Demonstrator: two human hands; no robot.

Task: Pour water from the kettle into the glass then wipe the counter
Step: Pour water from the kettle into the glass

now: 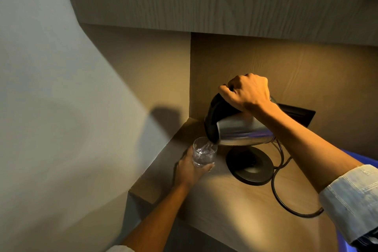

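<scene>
One kettle [237, 129], steel with black top, tipped steeply leftward above one round black base [250, 166], handle clenched in right hand [246, 93]. Water streaming from spout into one clear glass [204, 152] on wooden counter [235, 206], near its left edge, wrapped by left hand [190, 168]. One black cord [276, 188] looping right.

no readable text, labels or numbers

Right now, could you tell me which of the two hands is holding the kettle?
The right hand grips the tilted kettle; the left hand holds the glass.
</scene>
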